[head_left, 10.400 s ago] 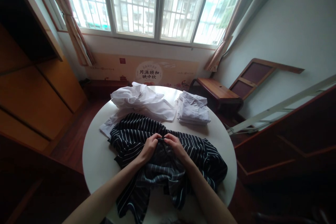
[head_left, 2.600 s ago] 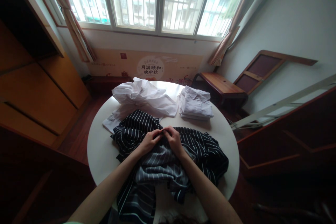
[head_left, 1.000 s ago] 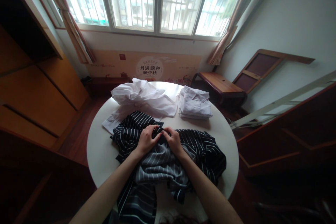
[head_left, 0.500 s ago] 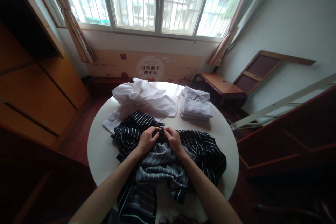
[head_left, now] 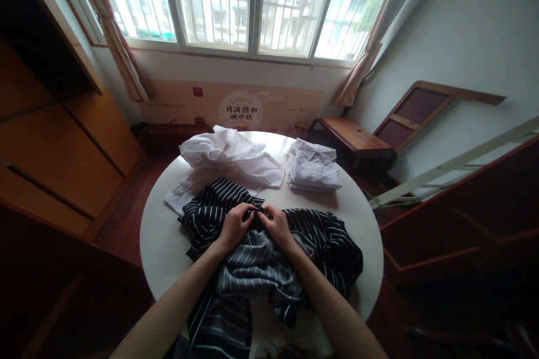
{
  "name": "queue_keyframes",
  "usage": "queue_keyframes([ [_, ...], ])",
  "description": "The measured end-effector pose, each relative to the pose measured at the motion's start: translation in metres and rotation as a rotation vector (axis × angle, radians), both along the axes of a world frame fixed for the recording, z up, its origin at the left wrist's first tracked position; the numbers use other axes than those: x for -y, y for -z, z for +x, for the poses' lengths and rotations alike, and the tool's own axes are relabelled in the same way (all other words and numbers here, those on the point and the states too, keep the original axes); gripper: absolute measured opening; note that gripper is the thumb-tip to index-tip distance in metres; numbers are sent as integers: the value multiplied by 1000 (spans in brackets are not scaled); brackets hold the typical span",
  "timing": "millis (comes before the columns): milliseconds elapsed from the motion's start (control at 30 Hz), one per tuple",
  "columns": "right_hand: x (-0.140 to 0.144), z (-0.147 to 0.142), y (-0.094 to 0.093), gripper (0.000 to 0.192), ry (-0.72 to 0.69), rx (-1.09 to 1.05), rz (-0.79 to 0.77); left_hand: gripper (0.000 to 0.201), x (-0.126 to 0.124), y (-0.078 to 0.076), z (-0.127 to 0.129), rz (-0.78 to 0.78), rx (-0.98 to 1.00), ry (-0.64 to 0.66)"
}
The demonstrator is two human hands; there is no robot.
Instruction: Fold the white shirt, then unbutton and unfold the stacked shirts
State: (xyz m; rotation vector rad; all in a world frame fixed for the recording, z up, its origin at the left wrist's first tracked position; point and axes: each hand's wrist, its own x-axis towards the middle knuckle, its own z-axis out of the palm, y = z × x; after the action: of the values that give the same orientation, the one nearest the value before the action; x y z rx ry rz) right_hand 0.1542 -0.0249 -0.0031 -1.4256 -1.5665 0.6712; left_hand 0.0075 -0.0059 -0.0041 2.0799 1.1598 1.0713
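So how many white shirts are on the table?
2 that I can tell. A crumpled white shirt lies at the far left of the round table, and a folded white shirt at the far right; that pile may hide more.

a round white table (head_left: 160,247) carries a dark striped shirt (head_left: 324,241), a crumpled white shirt (head_left: 227,160) and what looks like a folded white shirt (head_left: 314,171).
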Motion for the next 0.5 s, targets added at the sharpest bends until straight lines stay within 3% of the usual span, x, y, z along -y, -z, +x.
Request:
queue_keyframes([
  [233,0,3,-2,12,-90,-138,-21,17,-1,0,0,-49,36,3],
  [500,0,10,-3,15,-250,-585,-287,19,-5,-5,0,-338,292,130],
])
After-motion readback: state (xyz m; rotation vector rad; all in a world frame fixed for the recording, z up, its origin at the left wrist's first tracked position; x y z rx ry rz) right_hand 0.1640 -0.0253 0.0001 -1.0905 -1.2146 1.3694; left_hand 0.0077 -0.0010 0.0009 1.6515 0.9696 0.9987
